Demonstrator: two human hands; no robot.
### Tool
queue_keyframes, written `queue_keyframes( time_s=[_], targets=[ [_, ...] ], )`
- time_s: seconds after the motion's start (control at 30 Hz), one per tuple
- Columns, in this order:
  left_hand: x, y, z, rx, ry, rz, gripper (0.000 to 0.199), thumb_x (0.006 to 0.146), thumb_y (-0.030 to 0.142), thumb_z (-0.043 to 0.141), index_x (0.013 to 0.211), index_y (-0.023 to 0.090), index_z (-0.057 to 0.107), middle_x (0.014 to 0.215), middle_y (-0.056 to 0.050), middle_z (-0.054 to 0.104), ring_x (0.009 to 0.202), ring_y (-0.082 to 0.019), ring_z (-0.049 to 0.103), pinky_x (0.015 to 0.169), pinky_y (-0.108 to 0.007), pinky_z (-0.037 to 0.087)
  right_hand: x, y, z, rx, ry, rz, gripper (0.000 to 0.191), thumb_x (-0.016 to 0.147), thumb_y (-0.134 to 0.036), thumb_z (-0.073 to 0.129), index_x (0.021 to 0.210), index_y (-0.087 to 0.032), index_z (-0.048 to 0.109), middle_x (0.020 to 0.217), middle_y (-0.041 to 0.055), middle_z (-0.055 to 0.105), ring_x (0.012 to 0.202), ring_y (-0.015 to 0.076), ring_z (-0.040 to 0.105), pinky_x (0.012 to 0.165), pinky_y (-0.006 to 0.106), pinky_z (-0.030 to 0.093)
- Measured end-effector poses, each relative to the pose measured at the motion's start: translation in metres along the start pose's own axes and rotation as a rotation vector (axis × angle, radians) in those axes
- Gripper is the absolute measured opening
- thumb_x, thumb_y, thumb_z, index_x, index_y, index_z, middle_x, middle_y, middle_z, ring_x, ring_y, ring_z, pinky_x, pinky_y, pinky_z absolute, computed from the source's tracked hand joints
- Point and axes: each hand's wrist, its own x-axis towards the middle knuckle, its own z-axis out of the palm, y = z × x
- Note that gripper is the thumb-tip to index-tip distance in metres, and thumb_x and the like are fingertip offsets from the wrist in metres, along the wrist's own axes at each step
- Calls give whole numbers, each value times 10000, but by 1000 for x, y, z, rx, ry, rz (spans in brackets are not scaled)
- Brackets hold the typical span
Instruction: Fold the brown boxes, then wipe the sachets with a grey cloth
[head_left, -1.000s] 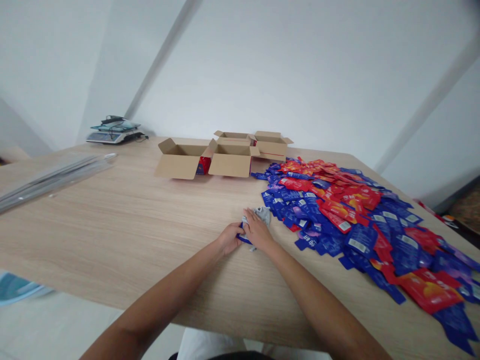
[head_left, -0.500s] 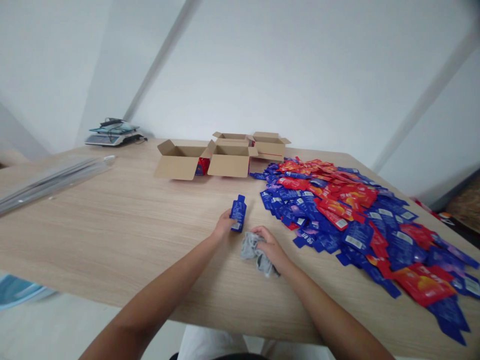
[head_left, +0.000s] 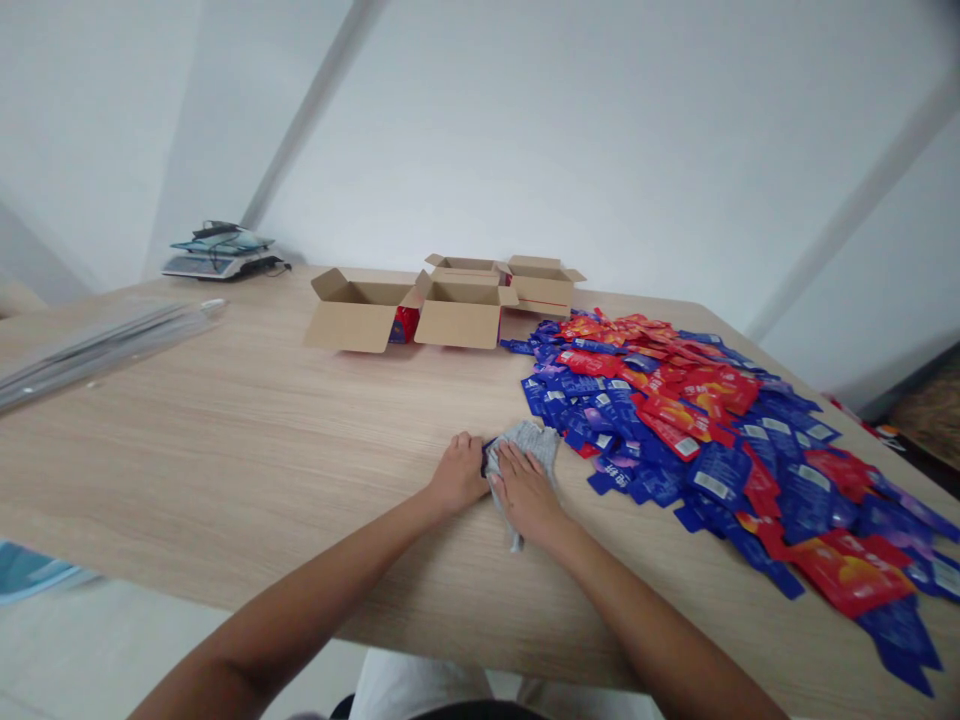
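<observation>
My left hand (head_left: 459, 474) is closed, fingers curled on the edge of a blue pouch (head_left: 488, 458) lying on the tabletop. Only a dark sliver of that pouch shows between my hands. Over most of it lies a crumpled grey cloth (head_left: 541, 440). My right hand (head_left: 528, 492) rests palm down on this cloth, its fingers stretched out and slightly apart. To the right of my hands spreads a large heap of blue and red printed pouches (head_left: 660, 410), several with barcodes and stubby spout-shaped ends.
Open cardboard boxes (head_left: 457, 325) stand at the back middle of the wooden table (head_left: 247, 430). A scale (head_left: 221, 263) with things piled on it sits at the back left. Long strips in clear plastic (head_left: 105, 345) lie at the left. A blue basin (head_left: 34, 572) is on the floor.
The grey cloth, bunched in my right hand beside the blue pouch, has moved over it and spread out. My right hand has flattened on top. The left hand has curled at the pouch's edge.
</observation>
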Motion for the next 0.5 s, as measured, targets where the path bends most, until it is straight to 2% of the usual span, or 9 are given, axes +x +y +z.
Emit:
queue_keyframes(
  time_s=[0.1,0.17,0.23,0.3,0.37,0.43,0.5],
  targets=[
    [10,-2,-2,-278,-3,-177,483,549,307,757,969,128,597,1014,-128,591,1040,-298,514,905,-341,375,10,16,3,-107,-65,49,481,945,-320,272,1357,-125,426,1449,86,373,1355,201,274,1105,398,189],
    [18,-5,-3,-539,-3,-313,472,413,269,821,818,164,603,879,-71,619,985,-297,548,821,-306,405,21,27,0,-143,-58,81,479,938,-311,296,1357,-120,429,1450,86,370,1348,202,287,1093,379,220],
    [26,-10,-2,-714,-14,-404,389,378,230,821,679,179,580,698,-16,602,871,-273,591,703,-272,418,30,33,0,-155,-27,119,482,934,-311,311,1353,-107,433,1443,97,380,1338,208,304,1075,369,256],
    [32,-14,0,-813,-31,-436,275,448,225,784,601,173,562,567,12,562,720,-228,608,610,-253,411,36,33,2,-140,10,147,485,933,-314,314,1353,-102,432,1433,101,396,1327,210,322,1067,363,276],
    [36,-17,5,-948,-25,-468,198,549,260,733,603,161,571,545,11,570,630,-187,604,580,-245,419,39,26,7,-104,29,152,494,934,-316,306,1361,-96,421,1423,103,412,1322,204,332,1073,356,275],
    [39,-17,9,-1093,15,-509,211,667,347,661,655,152,581,602,-13,615,627,-168,614,600,-246,446,40,16,11,-52,26,134,509,937,-316,286,1375,-80,396,1425,111,406,1328,193,326,1087,343,262],
    [41,-16,12,-1226,56,-552,308,765,451,563,696,152,576,657,-40,645,670,-170,634,635,-254,473,39,3,14,4,20,94,525,939,-310,268,1392,-61,360,1446,121,370,1345,186,297,1101,336,246]
  ],
)
